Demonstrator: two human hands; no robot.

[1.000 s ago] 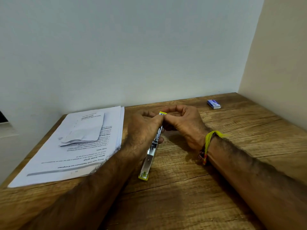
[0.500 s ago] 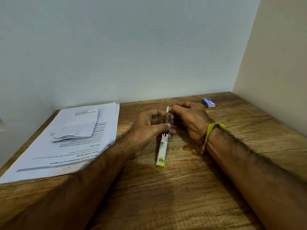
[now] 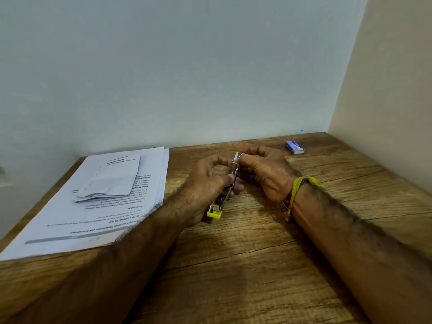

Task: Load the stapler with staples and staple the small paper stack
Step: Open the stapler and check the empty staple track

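A slim metal stapler (image 3: 218, 204) with yellow ends lies lengthwise on the wooden table (image 3: 257, 265), its near yellow end toward me. My left hand (image 3: 205, 183) grips its middle between thumb and fingers. My right hand (image 3: 264, 169) pinches its far yellow end, fingers curled over the tip. Whether staples sit inside is hidden by my fingers. A small folded paper stack (image 3: 112, 178) rests on top of larger printed sheets (image 3: 93, 218) to the left. A small blue staple box (image 3: 294, 147) lies at the back right.
A pale wall runs along the table's back edge and a beige wall closes the right side. The printed sheets reach the table's left edge. A yellow thread band circles my right wrist (image 3: 297, 192).
The stapler has swung so its near end points more to the left again, and my left hand covers more of its middle. My right hand stays at the far end.
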